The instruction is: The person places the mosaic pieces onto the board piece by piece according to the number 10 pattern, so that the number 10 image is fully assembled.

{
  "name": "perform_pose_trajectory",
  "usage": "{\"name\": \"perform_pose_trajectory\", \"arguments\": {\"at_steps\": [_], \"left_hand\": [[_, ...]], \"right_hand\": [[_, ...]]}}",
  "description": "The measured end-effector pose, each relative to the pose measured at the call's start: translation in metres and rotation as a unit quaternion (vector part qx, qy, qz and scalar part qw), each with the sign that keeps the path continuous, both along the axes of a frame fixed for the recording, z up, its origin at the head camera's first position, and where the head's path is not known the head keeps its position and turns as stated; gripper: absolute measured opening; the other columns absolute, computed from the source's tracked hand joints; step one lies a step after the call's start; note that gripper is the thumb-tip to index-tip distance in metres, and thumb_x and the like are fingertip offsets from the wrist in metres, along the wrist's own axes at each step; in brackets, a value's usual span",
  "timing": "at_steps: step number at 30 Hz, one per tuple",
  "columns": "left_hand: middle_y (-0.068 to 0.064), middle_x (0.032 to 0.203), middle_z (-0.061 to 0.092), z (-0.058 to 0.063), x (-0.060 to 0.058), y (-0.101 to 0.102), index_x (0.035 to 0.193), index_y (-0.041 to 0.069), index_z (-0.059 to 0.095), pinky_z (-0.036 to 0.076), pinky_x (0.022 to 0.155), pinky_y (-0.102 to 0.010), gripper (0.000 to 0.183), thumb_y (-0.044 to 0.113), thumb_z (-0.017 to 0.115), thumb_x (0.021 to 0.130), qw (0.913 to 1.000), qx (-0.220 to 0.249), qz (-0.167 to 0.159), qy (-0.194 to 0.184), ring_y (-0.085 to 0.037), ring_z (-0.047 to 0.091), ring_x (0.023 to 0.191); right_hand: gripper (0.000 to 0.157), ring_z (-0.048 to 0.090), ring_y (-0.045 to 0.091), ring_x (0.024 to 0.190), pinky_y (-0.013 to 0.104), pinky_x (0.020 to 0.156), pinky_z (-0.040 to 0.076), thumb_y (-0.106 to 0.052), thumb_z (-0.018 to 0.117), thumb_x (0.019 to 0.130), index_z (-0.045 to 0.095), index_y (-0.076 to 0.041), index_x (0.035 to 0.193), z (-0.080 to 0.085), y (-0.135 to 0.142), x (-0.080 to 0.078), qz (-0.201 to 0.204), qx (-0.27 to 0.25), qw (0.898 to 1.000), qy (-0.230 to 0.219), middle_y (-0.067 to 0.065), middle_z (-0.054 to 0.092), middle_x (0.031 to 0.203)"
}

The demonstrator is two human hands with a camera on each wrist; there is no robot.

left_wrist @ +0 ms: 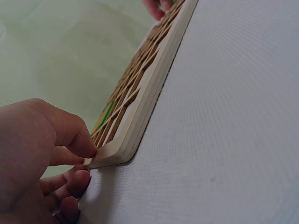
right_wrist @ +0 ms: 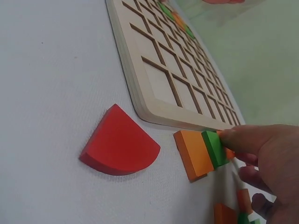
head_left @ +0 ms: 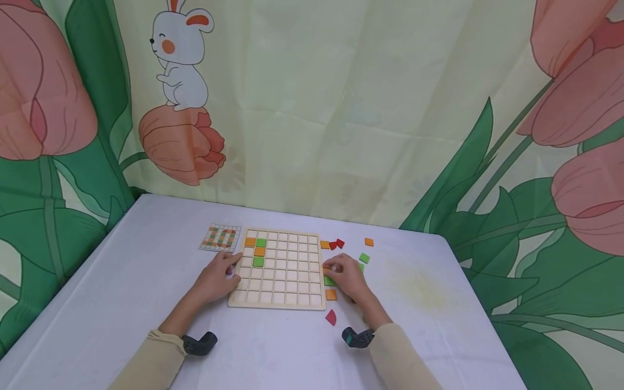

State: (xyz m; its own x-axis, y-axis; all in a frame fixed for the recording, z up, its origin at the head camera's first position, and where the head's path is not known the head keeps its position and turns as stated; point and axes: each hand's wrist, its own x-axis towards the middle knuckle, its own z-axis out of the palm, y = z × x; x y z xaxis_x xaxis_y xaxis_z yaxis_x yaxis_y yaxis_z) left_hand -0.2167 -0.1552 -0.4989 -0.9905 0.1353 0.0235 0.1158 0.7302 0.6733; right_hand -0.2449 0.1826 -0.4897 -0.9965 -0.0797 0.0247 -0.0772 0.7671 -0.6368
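A wooden grid board point(head_left: 287, 271) lies on the table, with two orange and two green square tiles in its upper left cells. My left hand point(head_left: 216, 276) is at the board's left edge, thumb tip on the rim point(left_wrist: 112, 151) and the other fingers loosely bent beside it. Just off the right edge, my right hand point(head_left: 347, 275) pinches an orange tile point(right_wrist: 229, 150) between thumb and fingers. Beside it are a green tile point(right_wrist: 214, 148) and another orange tile point(right_wrist: 194, 154); the right hand partly hides more tiles in the head view.
A pattern card point(head_left: 220, 237) lies left of the board's upper corner. A red quarter-circle piece point(right_wrist: 120, 142) sits near the lower right corner. Further up on the right are red pieces point(head_left: 336, 244), an orange tile point(head_left: 369, 242) and a green tile point(head_left: 364, 258). A printed curtain point(head_left: 312, 108) hangs behind the table.
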Motion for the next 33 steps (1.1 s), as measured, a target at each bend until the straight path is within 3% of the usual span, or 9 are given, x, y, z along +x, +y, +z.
{"name": "perform_pose_trajectory", "arguments": {"at_steps": [9, 18, 33], "left_hand": [[-0.010, 0.102, 0.046, -0.0017, -0.0007, 0.0003, 0.141, 0.001, 0.048, 0.034, 0.059, -0.026, 0.064, 0.012, 0.065, 0.080, 1.0000, -0.001, -0.005, 0.003, -0.017, 0.043, 0.077], [-0.010, 0.100, 0.047, 0.0025, 0.0009, -0.0018, 0.141, -0.001, 0.047, 0.032, 0.059, -0.027, 0.062, 0.010, 0.062, 0.082, 0.9999, 0.007, -0.010, 0.002, -0.017, 0.042, 0.075], [-0.010, 0.101, 0.046, 0.0010, -0.0004, -0.0021, 0.142, 0.000, 0.046, 0.033, 0.060, -0.028, 0.063, 0.010, 0.062, 0.082, 0.9999, 0.004, -0.011, -0.004, -0.017, 0.042, 0.076]], "right_hand": [[0.019, 0.050, 0.016, 0.085, 0.027, 0.070, 0.043, -0.021, 0.074, 0.084, 0.077, -0.021, 0.103, -0.0031, 0.0037, -0.0028, -0.009, -0.006, 1.000, -0.005, -0.002, 0.063, 0.099], [0.023, 0.051, 0.016, 0.085, 0.026, 0.068, 0.046, -0.021, 0.075, 0.083, 0.076, -0.019, 0.106, 0.0014, 0.0059, -0.0050, -0.019, 0.024, 0.999, -0.016, -0.001, 0.063, 0.102], [0.024, 0.050, 0.016, 0.085, 0.024, 0.066, 0.048, -0.020, 0.077, 0.081, 0.076, -0.017, 0.104, 0.0034, 0.0085, -0.0043, 0.015, 0.063, 0.998, -0.002, 0.001, 0.062, 0.099]]}}
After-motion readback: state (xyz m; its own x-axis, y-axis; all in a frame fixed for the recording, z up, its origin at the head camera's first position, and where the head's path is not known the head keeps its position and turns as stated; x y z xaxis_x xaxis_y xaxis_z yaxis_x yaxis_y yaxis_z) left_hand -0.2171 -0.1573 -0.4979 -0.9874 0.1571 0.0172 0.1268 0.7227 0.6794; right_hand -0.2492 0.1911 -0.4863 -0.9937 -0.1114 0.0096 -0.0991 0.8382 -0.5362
